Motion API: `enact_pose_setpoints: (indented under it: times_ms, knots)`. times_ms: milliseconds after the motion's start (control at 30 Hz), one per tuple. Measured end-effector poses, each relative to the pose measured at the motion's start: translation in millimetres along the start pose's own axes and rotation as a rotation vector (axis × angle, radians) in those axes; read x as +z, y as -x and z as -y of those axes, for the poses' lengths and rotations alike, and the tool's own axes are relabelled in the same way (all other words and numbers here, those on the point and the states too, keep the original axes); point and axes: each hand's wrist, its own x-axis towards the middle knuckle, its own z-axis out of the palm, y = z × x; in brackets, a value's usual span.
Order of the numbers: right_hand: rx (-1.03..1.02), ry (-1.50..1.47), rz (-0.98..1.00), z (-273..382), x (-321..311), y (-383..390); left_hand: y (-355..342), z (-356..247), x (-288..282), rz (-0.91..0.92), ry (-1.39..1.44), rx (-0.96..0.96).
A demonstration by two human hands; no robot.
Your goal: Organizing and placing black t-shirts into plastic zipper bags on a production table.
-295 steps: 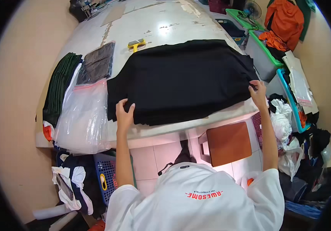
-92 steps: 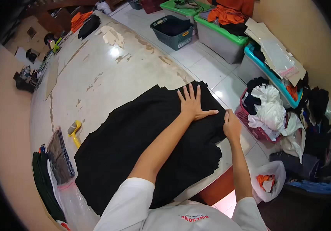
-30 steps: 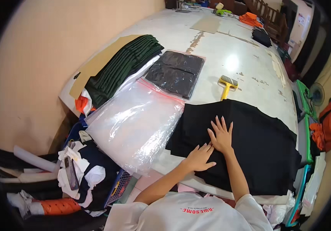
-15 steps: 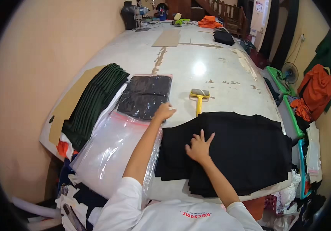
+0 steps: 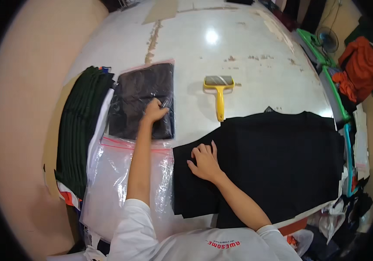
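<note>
A dark folded garment in a clear plastic bag [image 5: 140,85] lies left of centre on the table. My left hand [image 5: 154,111] rests on its right part, fingers bent and the thumb held apart from them; no grip on the plastic shows. Nearer to me is a stack of clear bags with red seal strips [image 5: 108,178], partly under my left forearm. My right hand [image 5: 205,162] lies on the left part of a black cloth stack [image 5: 277,161], fingers spread and holding nothing. Beyond that stack is a yellow-handled lint roller [image 5: 220,98], its handle end at the cloth's edge.
Dark green folded garments [image 5: 75,130] lie in an overlapping row on brown card [image 5: 51,152] along the left side. A flat beige board [image 5: 160,11] is at the far end of the white table [image 5: 195,52]. On the right stand green-rimmed bins [image 5: 336,93], a fan [image 5: 326,39] and orange cloth [image 5: 360,63].
My view has tilted down and nearer the table. My left hand has moved from the bagged garment's near right edge onto its right part. The right hand has shifted slightly left on the black cloth.
</note>
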Motion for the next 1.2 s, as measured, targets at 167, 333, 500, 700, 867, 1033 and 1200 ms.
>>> enact_pose_setpoints:
  times_ms: [167, 333, 500, 700, 867, 1033, 1200]
  knots:
    - [0.04, -0.025, 0.02, -12.9, 1.5, -1.8, -8.2, 18.6, 0.4, 0.19, 0.606, -0.025]
    - [0.036, -0.032, 0.039, -13.4, 1.8, -0.2, -6.3, 16.4, 0.9, 0.24, 0.787, -0.039]
    - [0.017, -0.031, 0.047, -11.2, 3.4, 1.1, -1.6, 19.4, -7.9, 0.259, 0.857, -0.107]
    - [0.012, -0.043, 0.045, -12.4, 3.1, 2.5, 2.0, 13.3, -8.4, 0.269, 0.9, -0.134]
    - [0.021, -0.051, 0.065, -12.8, 1.7, 3.5, 2.4, 15.0, -5.7, 0.218, 0.837, -0.135]
    - [-0.016, -0.065, 0.026, -15.0, 3.7, 1.1, 2.2, 15.9, -4.7, 0.145, 0.745, -0.058]
    - [-0.008, -0.062, 0.081, -14.5, 0.4, 0.0, -11.8, 15.6, -16.5, 0.126, 0.62, 0.041]
